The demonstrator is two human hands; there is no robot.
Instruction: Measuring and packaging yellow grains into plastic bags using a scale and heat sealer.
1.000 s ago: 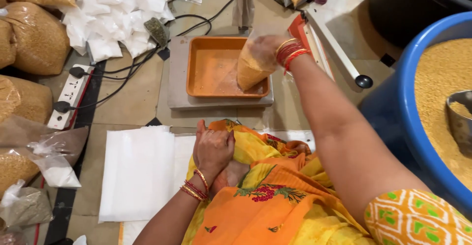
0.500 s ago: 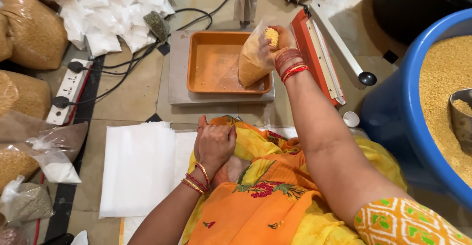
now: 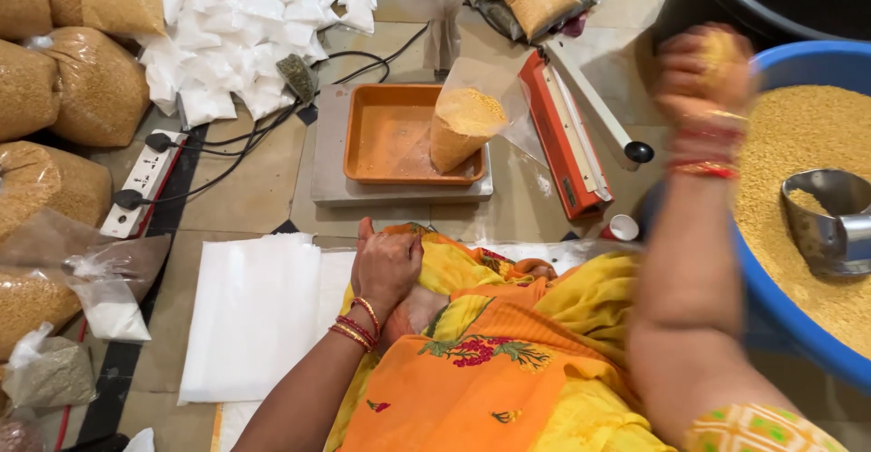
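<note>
Now: grain in the fist, bag on the tray

From the head camera, we saw our right hand [image 3: 706, 75], blurred, clenched on yellow grain above the blue tub [image 3: 771, 298]; carrying it level would avoid spills. Our left hand [image 3: 386, 266] lay released on our foot. Far left, tan sacks [image 3: 95, 89]; mid-floor, the clear grain bag [image 3: 463, 125] stood in the orange tray [image 3: 386, 139].

Your right hand [image 3: 706, 80], blurred, grips a fistful of yellow grain above the blue tub [image 3: 771, 325] rim. Your left hand [image 3: 386, 266] rests on your foot. The grain-filled clear bag [image 3: 463, 125] stands in the orange tray [image 3: 390, 139], metal scoop [image 3: 826, 221] in the tub.
</note>
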